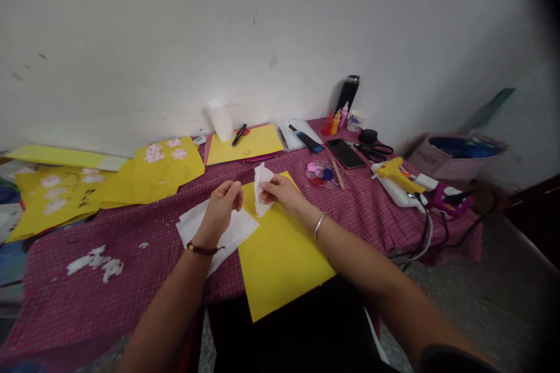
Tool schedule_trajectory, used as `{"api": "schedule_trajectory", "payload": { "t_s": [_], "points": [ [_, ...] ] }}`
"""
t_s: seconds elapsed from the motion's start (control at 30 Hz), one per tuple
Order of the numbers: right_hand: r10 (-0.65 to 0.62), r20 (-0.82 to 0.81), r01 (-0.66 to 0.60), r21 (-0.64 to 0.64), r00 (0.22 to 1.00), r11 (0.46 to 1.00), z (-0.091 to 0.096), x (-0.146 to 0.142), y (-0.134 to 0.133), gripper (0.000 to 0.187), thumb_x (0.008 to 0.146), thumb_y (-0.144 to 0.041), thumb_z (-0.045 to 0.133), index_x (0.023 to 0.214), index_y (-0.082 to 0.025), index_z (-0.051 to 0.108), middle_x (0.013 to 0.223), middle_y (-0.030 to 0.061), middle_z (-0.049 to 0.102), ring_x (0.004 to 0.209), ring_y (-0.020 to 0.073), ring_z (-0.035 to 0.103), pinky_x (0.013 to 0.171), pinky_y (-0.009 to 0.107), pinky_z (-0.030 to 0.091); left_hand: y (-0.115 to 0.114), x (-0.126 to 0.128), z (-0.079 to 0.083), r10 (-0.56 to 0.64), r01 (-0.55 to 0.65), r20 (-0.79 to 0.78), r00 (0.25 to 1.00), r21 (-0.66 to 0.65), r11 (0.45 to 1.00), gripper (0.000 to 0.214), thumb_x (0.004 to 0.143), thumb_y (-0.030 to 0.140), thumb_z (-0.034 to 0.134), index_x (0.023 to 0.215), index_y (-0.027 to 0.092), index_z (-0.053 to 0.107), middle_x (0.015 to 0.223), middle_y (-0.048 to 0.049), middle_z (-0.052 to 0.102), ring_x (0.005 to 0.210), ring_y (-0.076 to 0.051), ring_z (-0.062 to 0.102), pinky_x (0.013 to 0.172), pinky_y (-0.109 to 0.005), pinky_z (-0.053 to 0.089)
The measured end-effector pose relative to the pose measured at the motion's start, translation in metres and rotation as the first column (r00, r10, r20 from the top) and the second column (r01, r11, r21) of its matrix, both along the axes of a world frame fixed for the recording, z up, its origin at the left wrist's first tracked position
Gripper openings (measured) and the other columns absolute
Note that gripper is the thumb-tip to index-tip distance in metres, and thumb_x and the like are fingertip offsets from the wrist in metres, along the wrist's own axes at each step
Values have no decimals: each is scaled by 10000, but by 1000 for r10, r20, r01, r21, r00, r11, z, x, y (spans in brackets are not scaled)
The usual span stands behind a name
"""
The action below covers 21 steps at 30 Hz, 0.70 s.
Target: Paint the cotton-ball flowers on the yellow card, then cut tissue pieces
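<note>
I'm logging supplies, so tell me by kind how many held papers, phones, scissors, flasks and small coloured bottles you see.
Held paper: 1
Phone: 1
Scissors: 1
Flask: 1
Bottles (red, orange, pink): 3
Total: 7

Head camera: looks from above, forward and down.
Table with pink checkered cloth: near, below.
Flat greyish-white wall: farther, straight ahead.

L wrist: dk-red cord bracelet; R wrist: silver bangle, blk sleeve; blk lap clothing
</note>
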State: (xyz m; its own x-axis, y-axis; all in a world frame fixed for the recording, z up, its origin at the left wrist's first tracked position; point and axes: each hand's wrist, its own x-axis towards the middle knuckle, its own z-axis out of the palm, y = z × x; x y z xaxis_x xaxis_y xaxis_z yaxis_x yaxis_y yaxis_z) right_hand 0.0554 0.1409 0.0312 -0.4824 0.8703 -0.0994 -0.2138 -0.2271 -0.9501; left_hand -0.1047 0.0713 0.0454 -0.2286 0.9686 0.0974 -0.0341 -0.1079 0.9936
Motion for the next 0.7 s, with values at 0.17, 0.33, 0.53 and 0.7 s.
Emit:
{"api": "schedule_trajectory", "payload": {
  "t_s": [0.17,0.33,0.53,0.7],
  "points": [
    [29,55,-33,79,998,996,3,-3,-7,199,747,-255,724,713,-159,553,549,-36,620,459,74,574,494,190,493,-3,7,-1,-116,90,-277,954,-104,991,378,818,472,588,598,188,470,478,49,434,408,-75,383,402,-213,276],
    [16,72,-24,107,997,994,3,-2,-7,239,738,-278,739,701,-165,532,534,-48,601,451,73,557,493,190,477,1,9,-10,-175,139,-291,941,-139,980,349,841,461,551,640,175,540,482,40,465,405,-77,388,407,-215,280],
    [7,-16,-7,46,1000,999,1,2,-3,297,729,-364,742,700,-176,514,589,-39,624,498,75,567,538,198,482,3,5,-11,-53,38,-226,973,-70,997,301,817,413,588,642,177,524,528,28,519,436,-81,426,417,-211,309],
    [125,34,-127,58,992,990,1,2,-8,388,748,-534,688,726,-171,555,687,-6,653,532,80,582,539,208,487,1,6,-10,-8,12,-271,963,14,1000,325,829,416,595,617,182,519,505,28,508,441,-88,432,441,-218,320]
  ]
}}
